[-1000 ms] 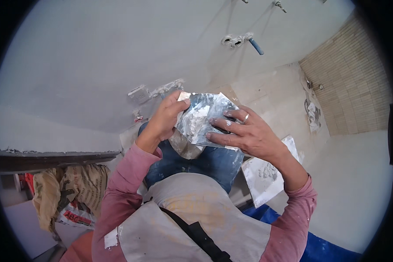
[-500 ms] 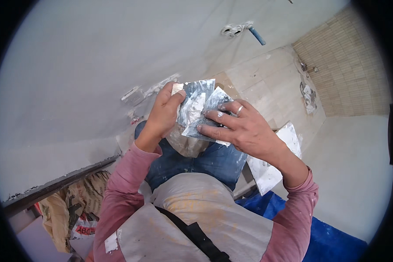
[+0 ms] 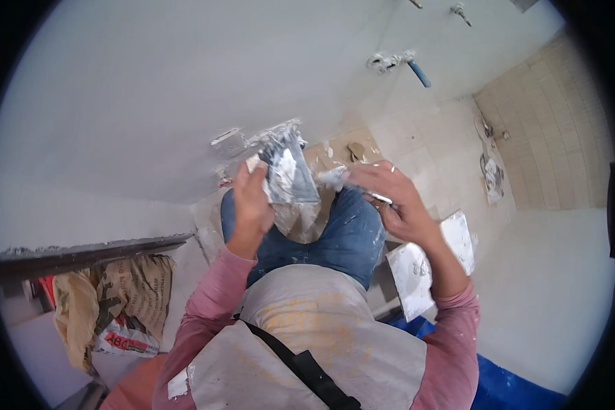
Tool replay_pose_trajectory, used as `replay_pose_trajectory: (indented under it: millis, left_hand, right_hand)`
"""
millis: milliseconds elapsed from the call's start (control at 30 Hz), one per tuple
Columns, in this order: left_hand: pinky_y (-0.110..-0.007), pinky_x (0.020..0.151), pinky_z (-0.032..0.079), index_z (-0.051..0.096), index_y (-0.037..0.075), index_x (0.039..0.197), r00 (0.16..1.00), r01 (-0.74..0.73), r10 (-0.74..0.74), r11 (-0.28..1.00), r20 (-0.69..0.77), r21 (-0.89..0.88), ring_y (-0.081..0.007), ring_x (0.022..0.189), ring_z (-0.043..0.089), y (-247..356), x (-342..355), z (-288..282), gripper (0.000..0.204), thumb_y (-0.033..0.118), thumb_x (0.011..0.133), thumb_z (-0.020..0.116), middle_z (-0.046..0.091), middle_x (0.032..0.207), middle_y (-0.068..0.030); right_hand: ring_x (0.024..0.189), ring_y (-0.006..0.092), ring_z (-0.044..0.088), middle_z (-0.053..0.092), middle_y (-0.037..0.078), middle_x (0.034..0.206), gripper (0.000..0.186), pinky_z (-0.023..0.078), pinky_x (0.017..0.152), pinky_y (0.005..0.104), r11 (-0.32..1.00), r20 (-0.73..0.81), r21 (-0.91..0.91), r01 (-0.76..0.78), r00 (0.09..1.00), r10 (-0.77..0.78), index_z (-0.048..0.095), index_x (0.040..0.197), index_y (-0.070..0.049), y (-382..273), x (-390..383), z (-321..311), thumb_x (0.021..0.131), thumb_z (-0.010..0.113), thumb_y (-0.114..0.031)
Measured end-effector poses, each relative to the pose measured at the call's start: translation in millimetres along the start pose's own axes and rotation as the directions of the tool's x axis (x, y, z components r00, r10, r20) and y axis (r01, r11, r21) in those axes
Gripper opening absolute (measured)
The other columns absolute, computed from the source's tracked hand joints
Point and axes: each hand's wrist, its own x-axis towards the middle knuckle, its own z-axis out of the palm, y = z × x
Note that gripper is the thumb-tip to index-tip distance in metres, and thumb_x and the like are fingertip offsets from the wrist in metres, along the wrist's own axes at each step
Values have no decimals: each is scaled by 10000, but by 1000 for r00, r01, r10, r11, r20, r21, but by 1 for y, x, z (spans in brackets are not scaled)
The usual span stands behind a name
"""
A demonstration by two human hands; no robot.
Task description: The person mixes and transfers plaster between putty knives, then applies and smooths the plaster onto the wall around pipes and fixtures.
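My left hand (image 3: 251,208) is closed round the near edge of a flat metal putty knife (image 3: 304,186), its blue-grey blade smeared with white putty (image 3: 285,166). To its right, my right hand (image 3: 404,198) grips a second putty knife (image 3: 381,199), which now shows nearly edge-on and is blurred by motion. A whitish lump, probably putty, (image 3: 333,178) shows at the fingertips of that hand. The two blades are apart, both above my knees in blue jeans (image 3: 352,229). How the right fingers wrap the second knife is partly hidden.
Along the grey wall (image 3: 150,102) on the left runs a rough white patch with a recessed box (image 3: 229,140). A blue pipe stub (image 3: 419,73) sticks out farther up. White-smeared boards (image 3: 411,280) lie right of my knees, a blue sheet (image 3: 509,386) behind; sacks (image 3: 133,294) sit lower left.
The two blades, which overlapped before, have come apart. My right hand has moved right and turned its putty knife edge-on. My left hand has lowered slightly, and the view has shifted.
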Motion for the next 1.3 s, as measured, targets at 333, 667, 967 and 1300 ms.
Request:
replay_pose_trajectory:
  millis: [333, 667, 967, 1300]
  left_hand:
    - [-349, 771, 578, 500, 42, 1163, 992, -107, 87, 962, -93, -251, -187, 914, 672, -15, -40, 22, 184, 109, 1001, 446, 641, 1044, -74]
    - [-341, 823, 499, 556, -19, 1082, 978, -164, 70, 839, 196, 519, -209, 948, 629, 2, 15, -19, 214, 145, 956, 501, 632, 988, -116]
    - [-431, 794, 526, 644, -95, 980, 933, -263, -277, -96, 228, 960, -389, 907, 684, -14, 82, 23, 290, 91, 794, 523, 672, 920, -285]
    - [-456, 541, 532, 681, -122, 830, 813, -266, -583, -381, -6, 886, -327, 603, 699, -61, 120, 12, 260, -27, 761, 449, 686, 736, -231]
  right_hand:
    - [1089, 393, 565, 527, 178, 1315, 697, 482, 907, 439, 992, -341, -51, -111, 936, 87, 541, 1370, -136, -3, -6, 80, 727, 529, 133]
    - [1086, 376, 588, 646, 167, 1182, 566, 477, 922, 433, 978, -341, 17, -207, 919, 200, 628, 1255, -120, 19, -8, 52, 746, 501, 94]
    - [973, 207, 646, 678, 79, 1064, 296, 540, 775, 403, 153, 217, 821, -550, 550, 807, 620, 1247, -62, 64, 15, 176, 1006, 551, -221]
    - [981, 239, 638, 636, 73, 1157, 328, 569, 791, 493, -166, 474, 865, -474, 659, 584, 528, 1265, -74, 88, -7, 220, 983, 598, -225]
